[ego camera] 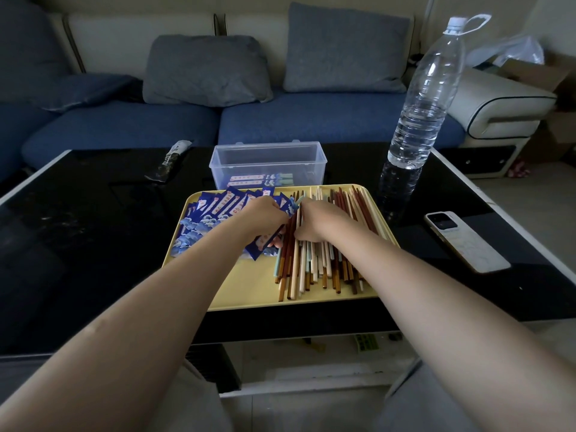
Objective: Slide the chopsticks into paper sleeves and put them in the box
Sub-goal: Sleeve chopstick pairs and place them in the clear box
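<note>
Left hand [265, 218] fingers pinch blue printed paper sleeve [282, 224], mouth angled toward right fingers for loading. Right hand [318, 221] curled over loose mixed-colour chopsticks [314, 260]; grasp unclear. Clear plastic box [268, 163] beyond fingertips holds 2 sleeved pairs.

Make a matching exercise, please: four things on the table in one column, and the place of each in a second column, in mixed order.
Things:
1. clear box
2. water bottle
3. phone
4. loose chopsticks

Places:
A. flat on the black table, right of the tray
B. on the right half of the yellow tray
C. just behind the tray, with two sleeved pairs inside
D. upright at the table's far right

Pairs: 1-C, 2-D, 3-A, 4-B
</note>
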Motion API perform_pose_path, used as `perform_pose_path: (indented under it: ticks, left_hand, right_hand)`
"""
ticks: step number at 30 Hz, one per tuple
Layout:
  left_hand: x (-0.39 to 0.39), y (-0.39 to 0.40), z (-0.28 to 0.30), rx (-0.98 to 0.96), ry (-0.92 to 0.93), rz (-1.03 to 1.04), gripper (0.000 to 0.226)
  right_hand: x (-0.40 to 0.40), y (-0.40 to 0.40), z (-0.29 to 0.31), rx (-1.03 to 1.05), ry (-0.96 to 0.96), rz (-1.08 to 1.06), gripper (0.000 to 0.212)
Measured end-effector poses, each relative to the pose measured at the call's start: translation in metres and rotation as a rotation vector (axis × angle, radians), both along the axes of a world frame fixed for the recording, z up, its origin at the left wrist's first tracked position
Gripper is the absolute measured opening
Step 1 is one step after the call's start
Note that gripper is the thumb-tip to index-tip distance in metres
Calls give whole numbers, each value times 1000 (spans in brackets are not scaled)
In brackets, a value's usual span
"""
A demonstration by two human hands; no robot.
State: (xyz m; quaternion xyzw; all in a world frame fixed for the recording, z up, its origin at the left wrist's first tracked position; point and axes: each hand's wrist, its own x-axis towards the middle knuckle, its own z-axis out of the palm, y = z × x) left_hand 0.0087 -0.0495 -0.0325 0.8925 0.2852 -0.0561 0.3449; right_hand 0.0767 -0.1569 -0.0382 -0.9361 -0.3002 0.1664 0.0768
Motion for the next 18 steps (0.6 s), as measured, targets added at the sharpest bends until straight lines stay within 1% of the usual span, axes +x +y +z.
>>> perform_pose_path:
  ticks: [2, 5, 7, 13, 15, 18]
  left_hand:
    - [1, 1, -1, 59, 19, -12, 24]
    - [2, 3, -1, 38, 30, -13, 24]
    - [2, 2, 0, 26, 32, -7, 23]
    - [3, 1, 0, 72, 50, -23, 28]
    - [1, -1, 3, 55, 43, -22, 26]
    - [-3, -5, 7, -28, 6, -4, 11]
  right_hand:
    - [-2, 2, -1, -2, -12, 11, 60]
    - [-1, 3, -1, -7, -29, 34, 48]
    - [-1, 2, 0, -16, -26, 37, 45]
    - [-1, -4, 13, -40, 19, 61, 41]
    - [-1, -5, 14, -12, 26, 55, 39]
    - [0, -4, 13, 12, 17, 40, 36]
